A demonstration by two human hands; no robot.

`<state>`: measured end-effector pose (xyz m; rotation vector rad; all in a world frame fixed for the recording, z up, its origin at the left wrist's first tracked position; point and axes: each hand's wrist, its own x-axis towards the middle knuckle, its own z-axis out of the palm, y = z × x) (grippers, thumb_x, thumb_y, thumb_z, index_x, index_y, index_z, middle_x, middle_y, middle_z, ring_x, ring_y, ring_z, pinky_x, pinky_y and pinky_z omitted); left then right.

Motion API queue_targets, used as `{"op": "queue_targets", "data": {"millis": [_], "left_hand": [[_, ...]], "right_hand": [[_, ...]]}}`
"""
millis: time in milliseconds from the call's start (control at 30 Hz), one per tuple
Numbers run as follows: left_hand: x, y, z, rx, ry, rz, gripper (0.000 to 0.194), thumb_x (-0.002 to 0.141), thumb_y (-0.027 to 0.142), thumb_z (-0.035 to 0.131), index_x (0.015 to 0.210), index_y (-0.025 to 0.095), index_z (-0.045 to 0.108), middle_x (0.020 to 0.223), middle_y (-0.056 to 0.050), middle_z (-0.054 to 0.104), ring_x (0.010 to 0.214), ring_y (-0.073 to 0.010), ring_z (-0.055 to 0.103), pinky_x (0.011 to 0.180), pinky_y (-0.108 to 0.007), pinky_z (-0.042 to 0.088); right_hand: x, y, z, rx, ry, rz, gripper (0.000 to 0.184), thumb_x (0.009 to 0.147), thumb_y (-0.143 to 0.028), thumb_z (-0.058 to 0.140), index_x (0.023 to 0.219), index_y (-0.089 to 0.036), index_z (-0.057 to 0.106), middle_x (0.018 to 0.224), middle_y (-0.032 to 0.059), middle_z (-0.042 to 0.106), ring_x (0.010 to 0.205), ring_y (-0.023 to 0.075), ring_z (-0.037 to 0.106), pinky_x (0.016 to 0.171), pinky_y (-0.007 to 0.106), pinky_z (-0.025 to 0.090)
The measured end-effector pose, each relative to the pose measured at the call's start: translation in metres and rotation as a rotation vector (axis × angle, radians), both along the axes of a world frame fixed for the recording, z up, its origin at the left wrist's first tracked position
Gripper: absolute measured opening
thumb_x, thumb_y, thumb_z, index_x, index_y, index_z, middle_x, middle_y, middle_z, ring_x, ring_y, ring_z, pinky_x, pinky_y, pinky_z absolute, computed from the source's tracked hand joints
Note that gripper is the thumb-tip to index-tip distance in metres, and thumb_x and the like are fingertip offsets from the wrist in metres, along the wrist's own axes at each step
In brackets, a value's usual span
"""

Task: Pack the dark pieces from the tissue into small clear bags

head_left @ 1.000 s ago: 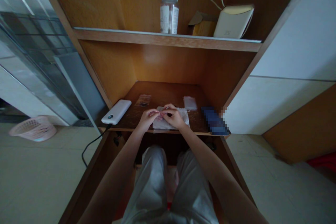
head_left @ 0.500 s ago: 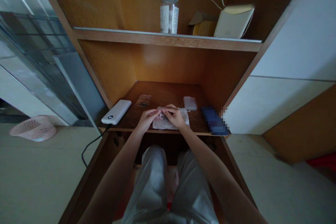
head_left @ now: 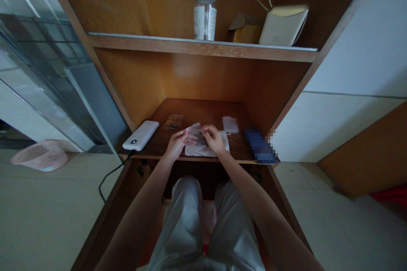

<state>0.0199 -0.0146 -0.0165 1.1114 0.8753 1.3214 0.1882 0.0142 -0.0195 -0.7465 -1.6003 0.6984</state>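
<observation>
Left grip point(head_left: 177, 144) and right grip point(head_left: 213, 139) look pinched on a clear plastic bag point(head_left: 193, 132). Seems like opening it; next, I'd pull the edges apart.

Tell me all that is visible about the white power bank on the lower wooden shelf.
The white power bank is a flat, rounded slab, plastic by its look, with a small dark round spot near one end. It lies angled on the wooden shelf at left. A black cable leaves its near end and drops over the front edge.
</observation>
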Motion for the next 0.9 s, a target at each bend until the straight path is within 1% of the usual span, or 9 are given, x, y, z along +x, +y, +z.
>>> {"op": "queue_targets", "data": {"millis": [100,233,400,500,600,667,733,800,900], "left_hand": [[0.001,0.000,0.002,0.000,-0.008,-0.014,0.049,0.076,0.054,0.058,0.099,0.011,0.059,0.078,-0.012,0.071,0.061,-0.0194,0.067,0.058,-0.030,0.051],[0.003,-0.003,0.008,-0.006,-0.026,-0.028,0.057,0.076,0.049,0.061,0.117,0.012,0.051,0.080,-0.011,0.071,0.059,-0.0188,0.066,0.056,-0.030,0.051],[0.003,-0.006,0.009,0.008,0.044,-0.028,0.047,0.074,0.046,0.063,0.103,0.009,0.060,0.080,-0.012,0.071,0.061,-0.0186,0.066,0.059,-0.030,0.051],[0.002,-0.004,0.006,0.024,0.077,-0.028,0.043,0.074,0.046,0.062,0.097,0.009,0.063,0.081,-0.012,0.070,0.061,-0.0178,0.066,0.058,-0.029,0.050],[0.002,-0.003,0.006,0.023,0.075,-0.024,0.041,0.073,0.045,0.063,0.094,0.010,0.063,0.080,-0.011,0.070,0.060,-0.0177,0.065,0.058,-0.029,0.050],[0.003,-0.004,0.007,0.020,0.077,-0.018,0.041,0.073,0.045,0.063,0.093,0.010,0.064,0.079,-0.011,0.070,0.060,-0.0173,0.065,0.057,-0.028,0.050],[0.004,-0.005,0.009,0.018,0.083,-0.010,0.040,0.073,0.045,0.064,0.092,0.010,0.064,0.078,-0.011,0.070,0.059,-0.0168,0.065,0.057,-0.028,0.050],[0.004,-0.006,0.010,0.016,0.082,-0.009,0.039,0.073,0.045,0.064,0.091,0.010,0.064,0.077,-0.011,0.070,0.059,-0.0164,0.064,0.057,-0.027,0.049],[0.003,-0.005,0.007,0.013,0.075,-0.013,0.038,0.074,0.044,0.063,0.091,0.011,0.063,0.077,-0.011,0.070,0.059,-0.0165,0.064,0.056,-0.028,0.049]], "right_hand": [[0.001,-0.001,0.002,-0.057,-0.041,0.030,0.022,0.082,-0.030,0.051,0.066,-0.020,0.062,0.072,0.0032,0.065,0.070,0.0167,0.061,0.067,0.029,0.049],[0.003,-0.003,0.007,-0.092,0.040,-0.046,0.020,0.081,-0.031,0.051,0.073,-0.021,0.067,0.076,0.0033,0.068,0.073,0.0169,0.062,0.069,0.029,0.050],[0.006,0.002,0.006,-0.039,0.247,-0.147,0.020,0.080,-0.031,0.053,0.090,-0.019,0.065,0.092,0.0055,0.067,0.088,0.0169,0.061,0.083,0.032,0.047],[0.011,0.018,0.002,-0.113,0.408,-0.258,0.023,0.078,-0.031,0.052,0.094,-0.017,0.061,0.095,0.0075,0.066,0.084,0.0165,0.061,0.077,0.032,0.049],[0.025,0.040,0.002,-0.246,0.478,-0.460,0.024,0.078,-0.026,0.045,0.094,-0.015,0.058,0.091,0.0091,0.065,0.075,0.0156,0.060,0.068,0.030,0.049],[0.040,0.054,0.007,-0.295,0.411,-0.596,0.023,0.075,-0.022,0.045,0.091,-0.014,0.058,0.088,0.0095,0.065,0.075,0.0161,0.060,0.070,0.030,0.048],[0.057,0.063,0.013,-0.283,0.263,-0.702,0.022,0.071,-0.018,0.046,0.088,-0.012,0.060,0.089,0.0109,0.065,0.079,0.0173,0.060,0.073,0.030,0.047],[0.072,0.068,0.018,-0.276,0.069,-0.750,0.023,0.069,-0.014,0.044,0.084,-0.011,0.062,0.088,0.0113,0.066,0.078,0.0181,0.061,0.075,0.030,0.045],[0.084,0.071,0.020,-0.307,-0.118,-0.824,0.025,0.070,-0.012,0.042,0.080,-0.012,0.064,0.087,0.0116,0.067,0.079,0.0198,0.061,0.074,0.031,0.045]]}}
